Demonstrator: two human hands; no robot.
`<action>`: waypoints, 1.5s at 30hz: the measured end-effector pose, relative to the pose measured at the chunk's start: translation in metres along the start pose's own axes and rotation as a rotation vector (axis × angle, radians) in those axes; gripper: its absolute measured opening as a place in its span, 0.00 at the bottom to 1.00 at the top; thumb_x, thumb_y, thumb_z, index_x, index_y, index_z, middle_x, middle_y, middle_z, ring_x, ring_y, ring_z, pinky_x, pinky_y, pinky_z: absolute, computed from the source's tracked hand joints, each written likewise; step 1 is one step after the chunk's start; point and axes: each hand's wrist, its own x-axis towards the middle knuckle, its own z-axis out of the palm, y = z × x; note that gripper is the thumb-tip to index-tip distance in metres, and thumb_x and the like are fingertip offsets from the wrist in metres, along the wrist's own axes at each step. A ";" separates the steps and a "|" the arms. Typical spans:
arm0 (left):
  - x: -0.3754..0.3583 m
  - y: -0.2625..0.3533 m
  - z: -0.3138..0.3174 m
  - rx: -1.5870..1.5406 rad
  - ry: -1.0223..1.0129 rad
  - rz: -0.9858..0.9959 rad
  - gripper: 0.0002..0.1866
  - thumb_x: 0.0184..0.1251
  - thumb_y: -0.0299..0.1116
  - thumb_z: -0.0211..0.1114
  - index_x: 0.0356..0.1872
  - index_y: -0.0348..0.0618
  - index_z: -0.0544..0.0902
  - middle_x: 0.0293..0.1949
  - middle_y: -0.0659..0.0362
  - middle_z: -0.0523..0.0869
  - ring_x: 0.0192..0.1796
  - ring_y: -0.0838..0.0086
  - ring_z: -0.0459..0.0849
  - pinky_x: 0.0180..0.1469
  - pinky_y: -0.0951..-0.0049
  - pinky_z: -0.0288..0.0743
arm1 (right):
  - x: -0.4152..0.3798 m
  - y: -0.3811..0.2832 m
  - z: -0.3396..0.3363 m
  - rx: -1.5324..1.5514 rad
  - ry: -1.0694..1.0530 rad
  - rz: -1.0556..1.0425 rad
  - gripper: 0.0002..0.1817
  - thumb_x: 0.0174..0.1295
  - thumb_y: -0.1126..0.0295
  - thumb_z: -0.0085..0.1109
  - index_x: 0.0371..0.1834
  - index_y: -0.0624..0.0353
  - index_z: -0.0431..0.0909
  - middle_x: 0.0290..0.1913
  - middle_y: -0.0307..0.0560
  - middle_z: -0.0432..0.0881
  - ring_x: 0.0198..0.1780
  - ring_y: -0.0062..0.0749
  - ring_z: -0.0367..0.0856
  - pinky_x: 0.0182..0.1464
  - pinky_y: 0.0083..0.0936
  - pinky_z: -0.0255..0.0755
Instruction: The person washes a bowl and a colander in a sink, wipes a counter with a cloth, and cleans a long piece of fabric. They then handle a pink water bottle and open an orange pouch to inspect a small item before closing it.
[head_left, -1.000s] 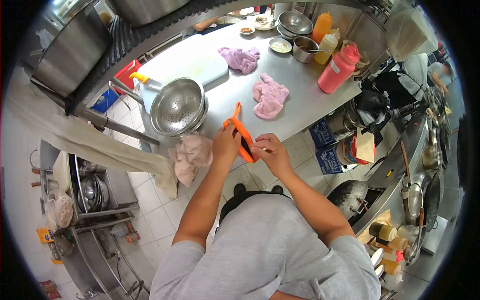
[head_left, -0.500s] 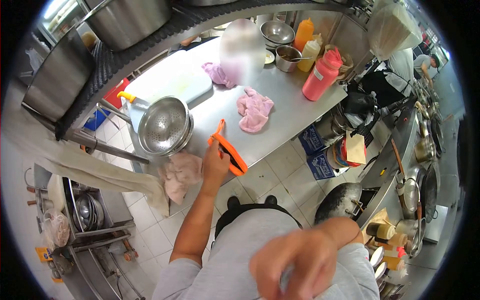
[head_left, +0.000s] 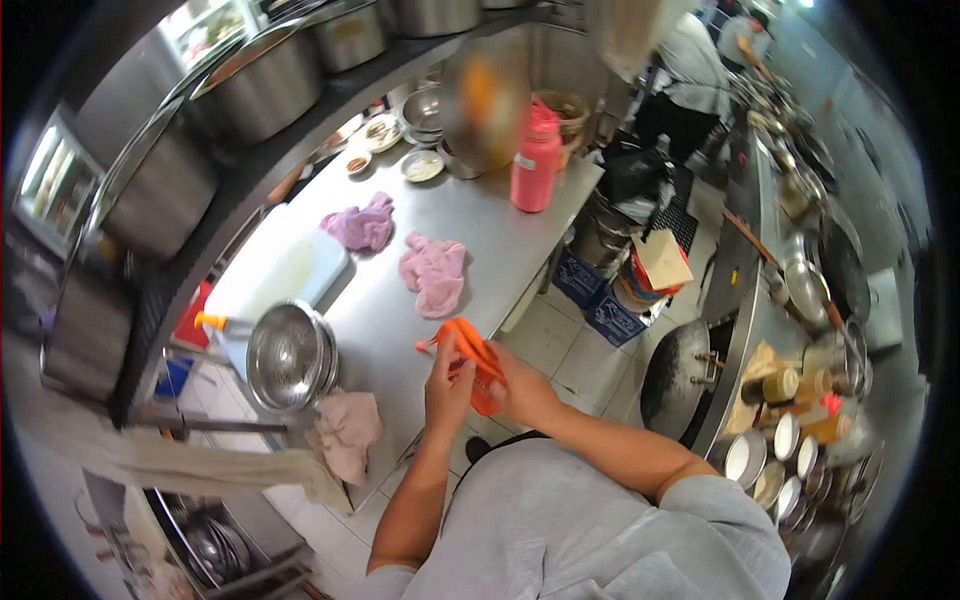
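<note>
An orange pouch (head_left: 486, 400) with a small loop at its end is held in front of my chest, just off the table's front edge. My left hand (head_left: 449, 390) has its fingers closed on the near left side of it. On the other side, my right hand (head_left: 526, 388) grips the pouch too, its fingertips partly hidden behind the orange material. Beyond the pouch, a crumpled pink cloth (head_left: 434, 275) lies on the steel table (head_left: 385, 335), with a purple cloth (head_left: 360, 223) farther back.
Stacked metal colanders (head_left: 290, 355) and a beige cloth (head_left: 347, 435) are at the left. A white cutting board (head_left: 285, 262) lies behind them. A pink bottle (head_left: 537, 165) stands at the back right. A wok (head_left: 672, 388) and a cooking line are on the right. People work far back.
My right hand has come down from near the camera and taken hold of the orange pouch beside my left hand. The view has turned to the right.
</note>
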 end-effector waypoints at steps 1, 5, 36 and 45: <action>-0.001 -0.008 0.007 -0.074 0.035 0.053 0.26 0.66 0.35 0.59 0.65 0.42 0.67 0.57 0.52 0.77 0.54 0.64 0.80 0.56 0.66 0.72 | -0.001 0.007 -0.007 0.051 0.060 0.021 0.33 0.58 0.70 0.55 0.68 0.57 0.58 0.58 0.61 0.73 0.57 0.54 0.76 0.57 0.37 0.71; 0.003 -0.026 0.021 -0.564 0.061 -0.335 0.30 0.70 0.42 0.57 0.68 0.42 0.61 0.64 0.56 0.71 0.62 0.63 0.73 0.63 0.61 0.68 | -0.022 0.025 -0.026 0.302 0.201 -0.043 0.31 0.60 0.68 0.55 0.67 0.58 0.59 0.55 0.60 0.76 0.55 0.49 0.78 0.55 0.35 0.72; 0.051 -0.155 0.211 -0.785 -0.319 -0.909 0.26 0.72 0.52 0.49 0.62 0.46 0.69 0.55 0.54 0.78 0.55 0.63 0.78 0.58 0.59 0.73 | -0.044 0.276 -0.014 1.575 0.139 0.413 0.12 0.70 0.67 0.50 0.46 0.62 0.79 0.48 0.43 0.81 0.53 0.25 0.76 0.60 0.26 0.65; 0.069 -0.194 0.246 -0.874 -0.157 -0.931 0.29 0.72 0.58 0.44 0.65 0.51 0.66 0.59 0.54 0.74 0.59 0.61 0.75 0.60 0.54 0.71 | -0.012 0.309 0.008 1.538 0.215 0.591 0.29 0.63 0.58 0.59 0.63 0.62 0.65 0.60 0.47 0.72 0.56 0.31 0.75 0.57 0.29 0.68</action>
